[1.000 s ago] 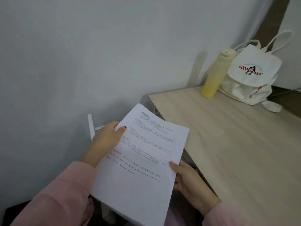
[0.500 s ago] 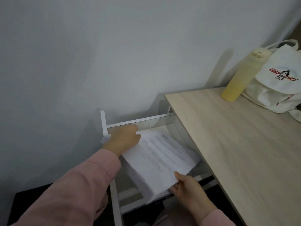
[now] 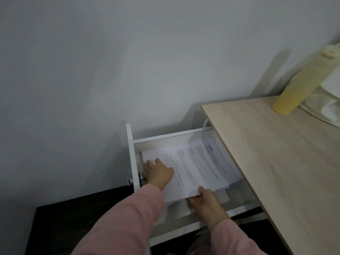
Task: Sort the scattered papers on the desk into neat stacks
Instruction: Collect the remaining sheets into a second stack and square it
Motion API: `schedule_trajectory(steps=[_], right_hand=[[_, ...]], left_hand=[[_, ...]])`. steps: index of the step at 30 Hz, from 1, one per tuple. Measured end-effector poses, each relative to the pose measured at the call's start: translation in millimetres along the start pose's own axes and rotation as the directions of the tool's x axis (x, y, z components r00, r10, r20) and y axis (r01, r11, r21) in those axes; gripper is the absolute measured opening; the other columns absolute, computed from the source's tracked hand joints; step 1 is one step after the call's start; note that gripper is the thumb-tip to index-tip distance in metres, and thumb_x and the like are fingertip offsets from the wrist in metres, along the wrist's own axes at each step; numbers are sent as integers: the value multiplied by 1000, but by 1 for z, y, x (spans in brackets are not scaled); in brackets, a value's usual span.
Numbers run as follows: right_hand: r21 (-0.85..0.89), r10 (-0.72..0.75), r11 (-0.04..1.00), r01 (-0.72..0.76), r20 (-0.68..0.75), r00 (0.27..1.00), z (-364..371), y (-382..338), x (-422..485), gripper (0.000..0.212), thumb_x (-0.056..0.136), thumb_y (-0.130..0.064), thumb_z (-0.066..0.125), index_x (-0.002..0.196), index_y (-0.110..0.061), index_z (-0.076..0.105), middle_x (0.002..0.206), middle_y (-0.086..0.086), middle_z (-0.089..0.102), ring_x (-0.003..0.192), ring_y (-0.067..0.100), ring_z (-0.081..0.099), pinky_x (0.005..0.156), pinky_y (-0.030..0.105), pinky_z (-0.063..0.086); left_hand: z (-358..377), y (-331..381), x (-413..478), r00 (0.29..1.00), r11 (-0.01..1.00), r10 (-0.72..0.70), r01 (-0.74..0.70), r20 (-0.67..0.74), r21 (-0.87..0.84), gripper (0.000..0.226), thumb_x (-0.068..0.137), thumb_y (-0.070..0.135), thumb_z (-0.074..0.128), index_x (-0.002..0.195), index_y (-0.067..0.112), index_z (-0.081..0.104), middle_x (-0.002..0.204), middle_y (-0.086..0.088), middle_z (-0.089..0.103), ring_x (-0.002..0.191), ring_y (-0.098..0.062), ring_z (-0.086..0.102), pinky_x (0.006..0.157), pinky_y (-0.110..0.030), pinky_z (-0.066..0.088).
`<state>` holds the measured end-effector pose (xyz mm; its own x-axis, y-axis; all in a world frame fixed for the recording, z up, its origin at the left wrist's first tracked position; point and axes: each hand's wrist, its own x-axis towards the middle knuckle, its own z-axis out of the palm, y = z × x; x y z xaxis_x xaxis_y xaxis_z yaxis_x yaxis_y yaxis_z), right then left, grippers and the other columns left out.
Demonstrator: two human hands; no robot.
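Note:
A stack of printed white papers lies inside an open white drawer at the left end of the wooden desk. My left hand rests on the stack's left part, fingers spread towards the drawer's far left corner. My right hand pinches the stack's near edge, thumb on top and fingers beneath. More printed sheets show under the top one at the right, partly under the desk top.
A pale yellow bottle stands at the back of the desk beside a white cloth bag. A grey wall rises behind. A dark surface lies low at the left of the drawer.
The stack went from being held up in the air down into the drawer and now lies flatter. My left hand slid onto its top. The view turned left.

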<state>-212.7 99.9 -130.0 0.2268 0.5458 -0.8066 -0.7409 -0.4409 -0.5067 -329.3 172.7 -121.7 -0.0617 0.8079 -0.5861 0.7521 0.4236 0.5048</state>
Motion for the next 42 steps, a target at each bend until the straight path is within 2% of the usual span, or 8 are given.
schedule_trajectory(steps=[4, 13, 25, 30, 33, 36, 39, 42], right_hand=[[-101, 20, 995, -25, -50, 999, -2, 5, 8, 42, 96, 4, 31, 138, 9, 30, 139, 29, 39, 129, 42, 39, 106, 47, 38], [-16, 42, 999, -43, -50, 998, -12, -23, 3, 17, 91, -3, 49, 108, -2, 52, 79, 14, 55, 68, 26, 52, 46, 28, 52], [-82, 70, 994, -73, -45, 997, -24, -29, -6, 11, 80, 2, 54, 89, -2, 55, 79, 9, 49, 68, 21, 47, 64, 24, 40], [-281, 9, 960, 12, 74, 997, -32, -36, -26, 4, 85, -5, 54, 89, -5, 53, 81, 8, 47, 83, 26, 52, 85, 34, 43], [-543, -275, 761, 354, 224, 935, -34, -52, -52, 23, 90, -8, 53, 111, -12, 61, 104, 1, 62, 104, 17, 58, 88, 24, 44], [-627, -609, 325, 708, 434, 664, -43, -81, -80, 26, 91, -5, 50, 106, -22, 64, 105, -10, 65, 93, -12, 58, 76, 4, 41], [-694, -720, -25, 720, 512, 468, -61, -112, -83, 28, 92, -4, 49, 112, -20, 61, 116, -2, 61, 103, -3, 53, 84, 7, 34], [-810, -650, -227, 540, 539, 536, -90, -128, -62, 42, 91, -30, 50, 130, -14, 52, 139, 8, 47, 127, 20, 42, 104, 26, 26]], left_hand=[[0, -4, 6, 982, 878, -189, 176, 14, -446, 75, 89, 14, 50, 148, 6, 3, 154, -17, 7, 140, -33, 18, 111, -40, 26], [-1, -6, 19, 951, 736, -303, 192, -62, -650, 47, 87, 9, 51, 129, -1, 36, 75, -2, 33, 63, -13, 34, 76, -28, 31], [1, -7, 21, 949, 746, -307, 196, -67, -637, 43, 85, 12, 52, 123, -4, 38, 76, 1, 31, 82, -20, 38, 74, -30, 32], [-3, -5, 6, 979, 843, -148, 50, -141, -536, 67, 85, 20, 53, 140, -4, 24, 139, -8, 34, 131, -32, 35, 105, -37, 33], [-9, -7, -18, 953, 940, 176, -237, -246, -247, 74, 92, 24, 48, 149, 8, 4, 159, -9, -1, 147, -26, 0, 119, -40, 11], [-22, -21, -36, 820, 907, 416, -401, -393, 124, 69, 95, 27, 44, 150, 12, 5, 159, -5, -8, 146, -19, -13, 117, -31, -1], [-33, -38, -43, 826, 939, 343, -313, -447, 142, 74, 93, 25, 45, 149, 7, 1, 159, -13, -8, 146, -25, -11, 117, -33, 0], [-30, -42, -49, 903, 965, 196, -247, -382, -89, 82, 93, 24, 48, 148, 5, -11, 159, -13, -5, 145, -30, 9, 114, -40, 21]])
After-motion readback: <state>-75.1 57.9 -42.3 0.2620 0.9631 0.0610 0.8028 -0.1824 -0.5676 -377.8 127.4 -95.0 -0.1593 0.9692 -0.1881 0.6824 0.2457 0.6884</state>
